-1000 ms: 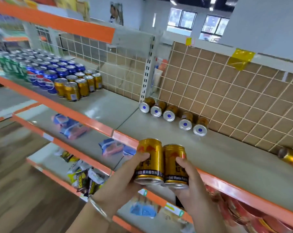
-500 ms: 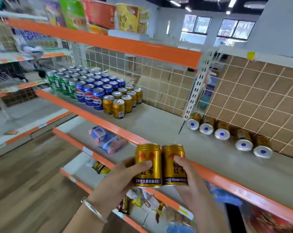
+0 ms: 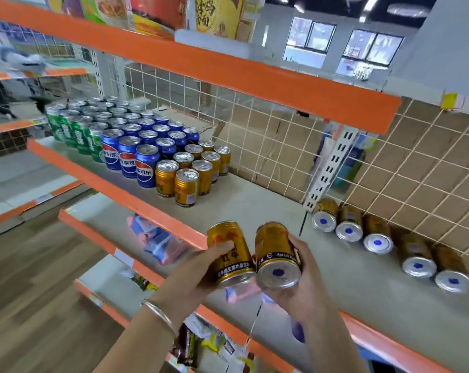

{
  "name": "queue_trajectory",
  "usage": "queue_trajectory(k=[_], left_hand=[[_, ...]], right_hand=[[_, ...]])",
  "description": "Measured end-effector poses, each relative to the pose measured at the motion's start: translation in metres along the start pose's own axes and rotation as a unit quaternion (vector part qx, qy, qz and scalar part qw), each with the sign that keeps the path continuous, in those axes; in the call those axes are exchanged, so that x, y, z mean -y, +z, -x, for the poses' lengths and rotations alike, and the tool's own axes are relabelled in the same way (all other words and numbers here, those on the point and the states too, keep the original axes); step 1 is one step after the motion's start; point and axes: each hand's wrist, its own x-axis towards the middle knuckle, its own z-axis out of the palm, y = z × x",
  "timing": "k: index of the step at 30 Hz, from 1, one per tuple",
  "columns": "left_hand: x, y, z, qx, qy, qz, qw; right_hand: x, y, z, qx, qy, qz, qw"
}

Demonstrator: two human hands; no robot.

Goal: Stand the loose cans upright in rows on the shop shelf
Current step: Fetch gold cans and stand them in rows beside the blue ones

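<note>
Seemingly midway: upright gold cans (image 3: 193, 170) stand in rows on the shelf (image 3: 254, 200), 5 fallen cans (image 3: 376, 235) lie by its back grid (image 3: 416, 168), the left grip (image 3: 198, 273) clasps 1 tilted can (image 3: 232, 254), and the right grip (image 3: 307, 289) a second can (image 3: 276, 251), above its front edge.

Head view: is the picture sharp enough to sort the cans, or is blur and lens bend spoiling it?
Head view: the held gold cans and the standing rows are sharp, print mostly legible. Head view: the floor and left margin are smeared by blur. Head view: the wide lens slightly bows the orange shelf edge; the windows are washed out.
</note>
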Motion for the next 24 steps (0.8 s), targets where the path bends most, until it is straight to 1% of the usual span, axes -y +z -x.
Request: queue_trajectory(k=[3,6,8,10,11,13,16,18,21,22,23,24], left_hand=[[-0.011,-0.004,-0.041,-0.025,0.000,-0.014,1.000],[-0.020,-0.013,-0.075,-0.041,0.028,-0.034,0.998],[-0.024,-0.020,-0.093,-0.060,0.044,-0.038,0.997],[-0.028,-0.025,-0.106,-0.074,0.059,-0.051,0.994],[-0.030,-0.027,-0.112,-0.079,0.064,-0.060,0.993],[-0.031,-0.034,-0.127,-0.093,0.084,-0.093,0.988],[-0.034,-0.041,-0.147,-0.085,0.104,-0.139,0.981],[-0.037,-0.043,-0.152,-0.064,0.118,-0.161,0.978],[-0.038,-0.051,-0.165,-0.027,0.140,-0.192,0.971],[-0.038,-0.055,-0.168,-0.025,0.143,-0.204,0.968],[-0.038,-0.059,-0.171,-0.024,0.153,-0.215,0.964],[-0.039,-0.062,-0.173,-0.025,0.163,-0.225,0.960]], right_hand=[[0.018,0.006,-0.040,0.018,0.013,-0.008,1.000],[0.033,0.019,-0.079,0.034,-0.006,0.035,0.999],[0.042,0.026,-0.106,0.011,-0.029,0.090,0.995],[0.049,0.030,-0.128,-0.010,-0.050,0.165,0.985],[0.053,0.031,-0.139,-0.008,-0.062,0.197,0.978],[0.055,0.031,-0.164,-0.004,-0.091,0.271,0.958],[0.047,0.029,-0.207,-0.039,-0.147,0.388,0.909],[0.043,0.029,-0.234,-0.044,-0.185,0.419,0.888],[0.041,0.033,-0.265,-0.021,-0.254,0.461,0.850],[0.041,0.035,-0.275,-0.022,-0.266,0.463,0.845],[0.041,0.035,-0.287,-0.044,-0.272,0.481,0.832],[0.043,0.038,-0.298,-0.086,-0.273,0.516,0.808]])
